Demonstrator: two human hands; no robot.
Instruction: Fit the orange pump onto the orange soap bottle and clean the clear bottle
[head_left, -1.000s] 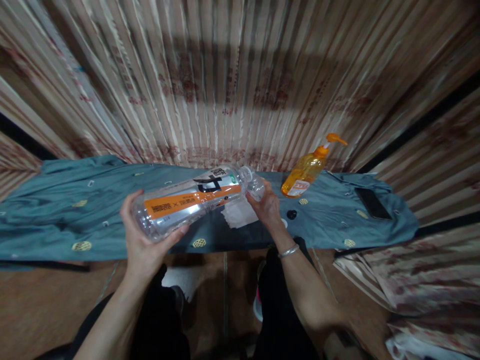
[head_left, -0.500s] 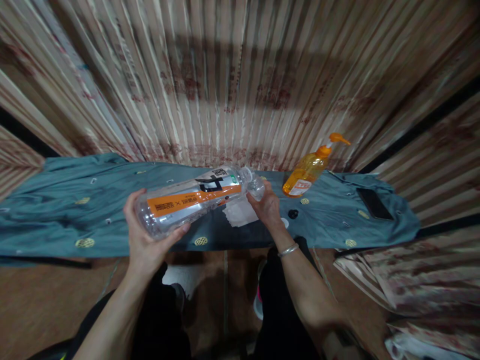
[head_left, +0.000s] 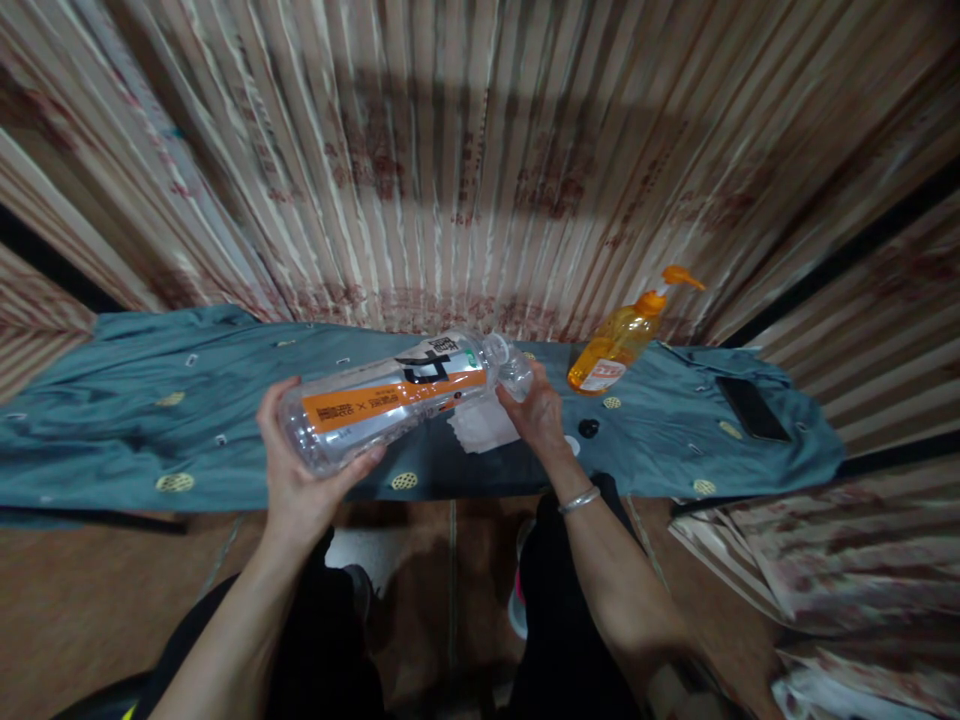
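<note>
A large clear bottle (head_left: pixel 390 400) with an orange and silver label lies tilted in the air, its neck toward the right. My left hand (head_left: pixel 300 480) is wrapped round its base. At its mouth is a smaller clear plastic container (head_left: pixel 516 370), which my right hand (head_left: pixel 536 408) grips from the right. The neck of the large bottle meets this container; whether liquid passes between them cannot be made out. Beneath my right hand, white tissue (head_left: pixel 484 425) lies on the cloth. A black cap (head_left: pixel 589 428) and a white cap (head_left: pixel 573 446) lie just right of that hand.
An orange pump bottle (head_left: pixel 609 350) stands at the back right of the table's green cloth (head_left: pixel 247 400). Farther right lies a black phone (head_left: pixel 752 408). A striped curtain (head_left: pixel 450 180) hangs behind the table, and dark frame bars run along both sides.
Both hands and the two clear containers appear slightly farther right in the view, along with a small shift of the whole scene. The grips look the same.
</note>
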